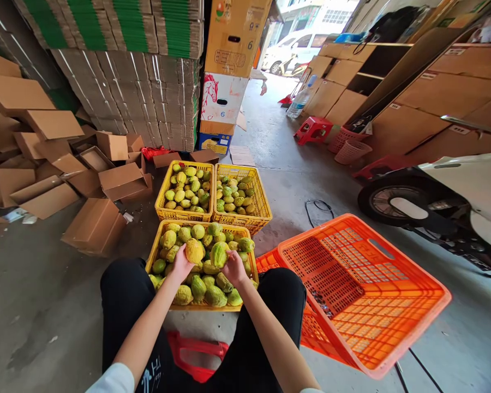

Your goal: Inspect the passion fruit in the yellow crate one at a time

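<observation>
A yellow crate (155, 248) full of yellow-green fruits sits on the floor between my knees. My left hand (181, 264) is closed around a round yellow fruit (194, 250), raised just above the pile. My right hand (234, 267) grips a greener ribbed fruit (218, 255) beside it. Both hands are over the middle of the crate. I sit on a red stool (196, 355).
Two more yellow crates (163, 191) (264, 202) of fruit stand behind the near one. A tilted orange crate (364, 295) lies at my right. Cardboard boxes (94, 224) litter the left floor, stacked flat cartons (139, 93) behind. A scooter (442, 202) is parked at right.
</observation>
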The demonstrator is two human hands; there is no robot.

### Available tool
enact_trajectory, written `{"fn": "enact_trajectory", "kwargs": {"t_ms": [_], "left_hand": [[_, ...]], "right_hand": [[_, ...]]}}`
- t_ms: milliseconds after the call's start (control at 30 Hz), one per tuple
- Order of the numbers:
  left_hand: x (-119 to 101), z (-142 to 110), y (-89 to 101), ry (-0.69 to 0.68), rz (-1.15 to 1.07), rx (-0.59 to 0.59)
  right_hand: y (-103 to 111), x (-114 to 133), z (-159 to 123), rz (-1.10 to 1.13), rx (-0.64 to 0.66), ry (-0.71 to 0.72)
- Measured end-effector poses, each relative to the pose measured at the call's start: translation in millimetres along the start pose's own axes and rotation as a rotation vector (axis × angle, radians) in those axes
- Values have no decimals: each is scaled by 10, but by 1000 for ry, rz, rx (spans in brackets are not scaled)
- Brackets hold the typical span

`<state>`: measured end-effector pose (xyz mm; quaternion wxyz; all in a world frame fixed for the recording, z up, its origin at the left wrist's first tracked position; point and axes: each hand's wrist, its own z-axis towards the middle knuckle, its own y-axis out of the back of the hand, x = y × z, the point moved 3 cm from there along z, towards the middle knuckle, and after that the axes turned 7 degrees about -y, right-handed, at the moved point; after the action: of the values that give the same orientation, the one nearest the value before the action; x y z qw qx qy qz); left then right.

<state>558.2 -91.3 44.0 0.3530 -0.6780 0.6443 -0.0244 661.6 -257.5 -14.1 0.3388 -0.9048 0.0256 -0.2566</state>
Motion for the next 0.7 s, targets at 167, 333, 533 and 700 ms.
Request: {"fn": "enact_trajectory", "kwargs": {"t_ms": [167, 333, 533, 700], "left_hand": [[10, 11, 36, 26, 13, 68], [58, 35, 134, 34, 138, 122], [124, 25, 122, 73, 231, 167], [59, 1, 85, 68, 316, 130]], "right_hand": [[-3, -18, 41, 51, -49, 76], [44, 1, 27, 59, -127, 70], [9, -6, -19, 77, -97, 33], [-15, 7, -50, 57, -108, 43]]}}
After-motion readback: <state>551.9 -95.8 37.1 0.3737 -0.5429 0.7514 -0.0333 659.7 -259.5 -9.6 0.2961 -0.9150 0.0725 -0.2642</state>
